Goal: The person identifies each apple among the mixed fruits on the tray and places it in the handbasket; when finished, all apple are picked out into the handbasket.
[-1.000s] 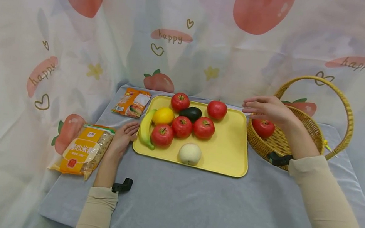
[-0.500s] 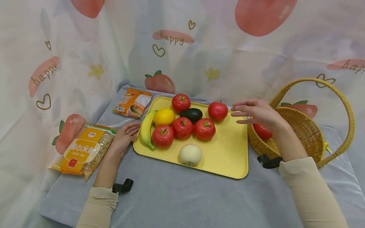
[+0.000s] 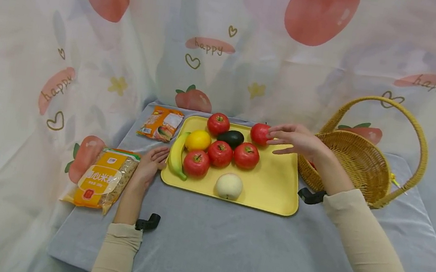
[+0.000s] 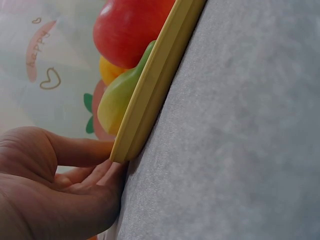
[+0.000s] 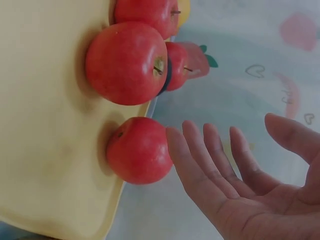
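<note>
Head view: the rear-right apple (image 3: 259, 134), on the tray (image 3: 272, 195), lies at nine o'clock from the right grip (image 3: 300, 141), far nearer it than the left grip (image 3: 150, 163).

Left wrist: the left grip, relaxed, touches the tray's rim.

Right wrist: the right grip is unclenched, holding nothing; the round apple sits between nine and ten o'clock, contact hard to judge.

I touch the left edge of a yellow tray (image 3: 274, 183) with my left grip (image 3: 148, 168); it is a shallow rectangle with rounded corners and a low rim, lying flat on the grey surface (image 3: 227, 249). Beside the fingertips of my right grip (image 3: 296, 141) sits a round, glossy red apple (image 3: 259, 134), whole, at the tray's far edge, right of its middle; whether I touch it, I cannot tell.
</note>
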`<state>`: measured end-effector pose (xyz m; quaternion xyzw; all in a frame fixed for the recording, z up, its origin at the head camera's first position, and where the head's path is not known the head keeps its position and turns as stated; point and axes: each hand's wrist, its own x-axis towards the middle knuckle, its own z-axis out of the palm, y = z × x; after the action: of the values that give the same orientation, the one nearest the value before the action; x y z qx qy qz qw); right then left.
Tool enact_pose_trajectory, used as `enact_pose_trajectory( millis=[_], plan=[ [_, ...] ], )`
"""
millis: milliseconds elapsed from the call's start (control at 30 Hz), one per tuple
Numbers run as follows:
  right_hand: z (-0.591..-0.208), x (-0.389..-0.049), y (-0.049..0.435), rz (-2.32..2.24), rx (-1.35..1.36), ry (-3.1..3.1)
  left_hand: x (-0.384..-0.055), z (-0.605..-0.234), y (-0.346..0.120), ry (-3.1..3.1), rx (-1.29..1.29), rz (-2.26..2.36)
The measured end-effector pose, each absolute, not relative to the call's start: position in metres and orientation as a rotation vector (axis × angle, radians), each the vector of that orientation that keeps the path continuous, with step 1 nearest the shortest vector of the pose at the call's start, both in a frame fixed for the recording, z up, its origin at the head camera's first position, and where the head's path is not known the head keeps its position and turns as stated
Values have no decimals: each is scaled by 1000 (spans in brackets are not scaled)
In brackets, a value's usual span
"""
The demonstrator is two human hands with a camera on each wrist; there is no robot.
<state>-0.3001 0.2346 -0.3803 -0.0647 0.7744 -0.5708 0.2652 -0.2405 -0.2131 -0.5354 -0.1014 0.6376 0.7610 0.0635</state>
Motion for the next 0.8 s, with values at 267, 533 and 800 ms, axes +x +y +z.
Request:
enact_pose_trajectory(
  millis=[267,533,800],
  plan=[
    [-398,-307,228,-1529,-172,2017,-241,-536,-212,1938,-297,2309],
    [-413,-311,220,-1552,-105,1962,-242,-538,-211,1939,-300,2310],
    [-428,-312,213,-1555,-55,1954,-242,-538,-212,1950,-298,2303]
  ],
)
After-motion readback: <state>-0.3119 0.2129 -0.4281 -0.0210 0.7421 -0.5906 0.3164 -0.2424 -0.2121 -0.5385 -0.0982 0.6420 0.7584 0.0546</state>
